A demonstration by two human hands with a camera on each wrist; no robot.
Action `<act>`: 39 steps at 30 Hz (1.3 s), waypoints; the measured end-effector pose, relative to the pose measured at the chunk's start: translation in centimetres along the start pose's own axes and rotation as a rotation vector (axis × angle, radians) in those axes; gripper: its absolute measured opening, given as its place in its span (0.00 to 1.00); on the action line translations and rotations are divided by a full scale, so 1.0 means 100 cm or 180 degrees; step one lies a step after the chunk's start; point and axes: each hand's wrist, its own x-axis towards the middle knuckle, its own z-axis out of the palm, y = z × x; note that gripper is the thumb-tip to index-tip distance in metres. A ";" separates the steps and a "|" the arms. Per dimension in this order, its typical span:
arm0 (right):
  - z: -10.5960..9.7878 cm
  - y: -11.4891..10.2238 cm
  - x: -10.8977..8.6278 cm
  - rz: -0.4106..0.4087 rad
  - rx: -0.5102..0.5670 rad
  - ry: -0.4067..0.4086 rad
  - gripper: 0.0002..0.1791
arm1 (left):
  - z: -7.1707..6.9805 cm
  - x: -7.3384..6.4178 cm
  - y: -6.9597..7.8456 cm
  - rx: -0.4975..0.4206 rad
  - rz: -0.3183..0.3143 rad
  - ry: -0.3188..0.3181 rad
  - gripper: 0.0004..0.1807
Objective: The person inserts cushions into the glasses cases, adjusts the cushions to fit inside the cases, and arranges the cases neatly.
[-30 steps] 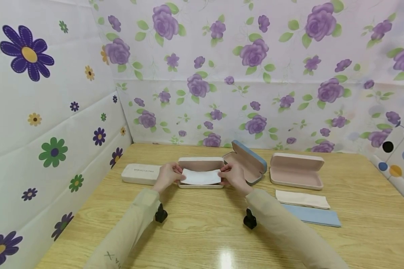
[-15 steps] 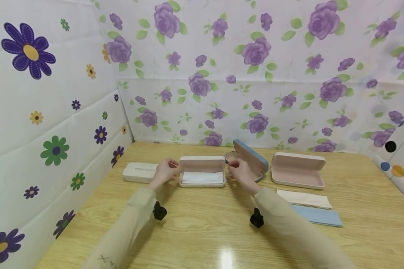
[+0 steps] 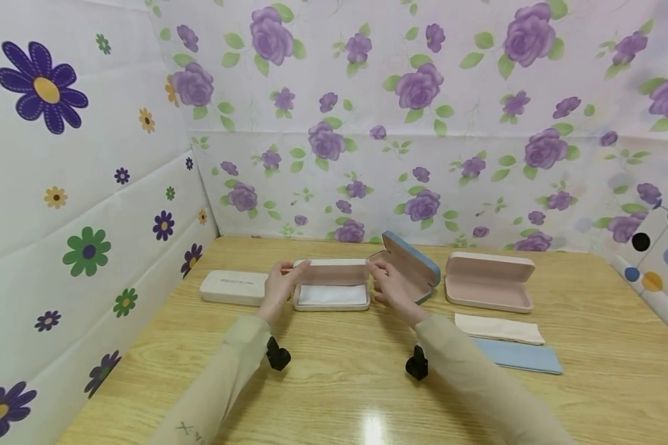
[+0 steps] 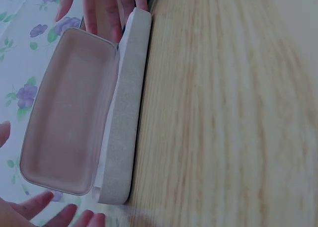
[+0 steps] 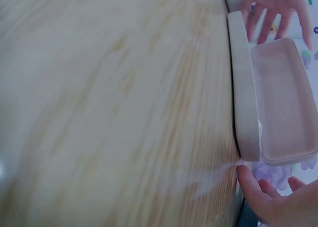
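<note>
A pale glasses case (image 3: pixel 331 306) with a pink lining stands with its lid raised. Folded flat in its base is a white cloth (image 3: pixel 333 295). At the case's left end is my left hand (image 3: pixel 278 289), its thumb by the lid's top left corner. My right hand (image 3: pixel 392 288) is at the opposite end, beside the lid's right corner. Neither hand grips anything; the fingers look spread and relaxed in both wrist views. From the left wrist, the lid's lining (image 4: pixel 72 108) faces the camera, and the cloth is mostly hidden behind the front wall.
A closed pale case (image 3: pixel 234 287) lies left, partly behind my left hand. Behind my right hand stands an open blue case (image 3: pixel 417 259). Further right are an open pink-lined case (image 3: pixel 490 284), a cream cloth (image 3: pixel 500 329) and a blue cloth (image 3: pixel 526 356) on the wooden table (image 3: pixel 345 383).
Both hands held the white cloth's ends, then released it into the case and moved apart. Since then they have come inward to the sides of the raised lid.
</note>
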 end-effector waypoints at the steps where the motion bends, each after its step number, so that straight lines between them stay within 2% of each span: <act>1: 0.001 0.000 0.001 0.0015 -0.0014 -0.0021 0.29 | 0.000 0.000 0.001 0.0035 -0.0047 -0.0036 0.41; 4: 0.006 -0.004 0.001 0.0131 0.0010 -0.0099 0.31 | 0.001 -0.001 0.004 0.0110 -0.0183 -0.0178 0.46; 7: 0.010 -0.008 0.001 0.0228 -0.0013 -0.0102 0.35 | 0.003 -0.001 0.007 0.0155 -0.0232 -0.0215 0.50; 10: 0.013 -0.009 0.001 0.0281 -0.0018 -0.0006 0.33 | 0.004 -0.002 0.007 0.0179 -0.0241 -0.0153 0.49; 15: 0.015 -0.006 0.002 0.0236 0.0068 0.0040 0.26 | 0.007 0.000 0.002 0.0210 -0.0168 0.0006 0.42; 22: 0.020 -0.006 0.003 0.0116 -0.0123 0.0159 0.40 | 0.015 0.002 0.002 0.0160 -0.0097 0.0186 0.43; 27: 0.024 -0.008 0.005 -0.0041 -0.0187 0.0243 0.29 | 0.019 0.000 0.004 0.0075 -0.0100 0.0185 0.47; 29: 0.024 -0.009 0.005 0.0007 -0.0180 0.0269 0.27 | 0.019 0.000 0.005 0.0048 -0.0126 0.0171 0.47; 32: 0.023 -0.010 0.005 0.0126 -0.0147 0.0246 0.30 | 0.018 0.000 0.007 0.0063 -0.0081 0.0106 0.45; 35: 0.021 -0.010 0.005 0.0215 -0.0181 0.0210 0.26 | 0.016 0.002 0.009 0.0125 -0.0043 0.0012 0.42; 39: 0.016 -0.010 0.004 0.0215 -0.0205 0.0117 0.25 | 0.013 0.003 0.011 0.0161 -0.0054 -0.0063 0.38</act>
